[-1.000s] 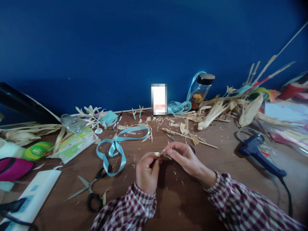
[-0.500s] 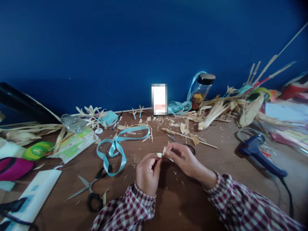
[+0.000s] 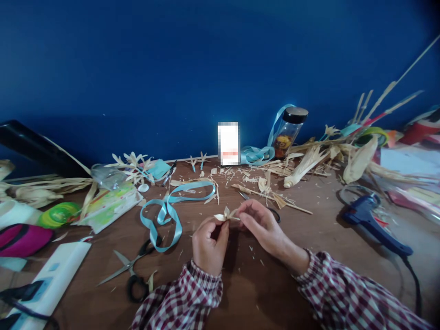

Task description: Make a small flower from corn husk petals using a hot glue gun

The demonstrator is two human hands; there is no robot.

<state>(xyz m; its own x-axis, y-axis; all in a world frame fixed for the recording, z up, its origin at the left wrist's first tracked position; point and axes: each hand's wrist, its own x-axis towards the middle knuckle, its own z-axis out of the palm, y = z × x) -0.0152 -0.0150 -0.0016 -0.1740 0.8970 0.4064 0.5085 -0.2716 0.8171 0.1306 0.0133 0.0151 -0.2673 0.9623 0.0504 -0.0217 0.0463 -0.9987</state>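
Observation:
Between my hands is a small pale flower (image 3: 225, 214) with pointed petals that look like dried corn husk. My left hand (image 3: 210, 242) pinches its base between thumb and forefinger. The fingertips of my right hand (image 3: 259, 224) are closed at a petal on the flower's right side. Left of my left hand, open black-handled scissors (image 3: 129, 266) lie on the brown table. A looped light blue ribbon (image 3: 177, 229) lies just beyond them. Behind my right hand, another dark-handled tool (image 3: 275, 214) is partly hidden.
A blue glue gun (image 3: 374, 222) with its cord lies on the right. At the back are a glass jar (image 3: 287, 133), corn husks (image 3: 304, 167) and many husk scraps. A white power strip (image 3: 63, 270) and a green tape roll (image 3: 60, 214) are on the left.
The flower has turned so its petals show more openly. My right fingertips have shifted slightly right, to an outer petal, while my left hand keeps its pinch.

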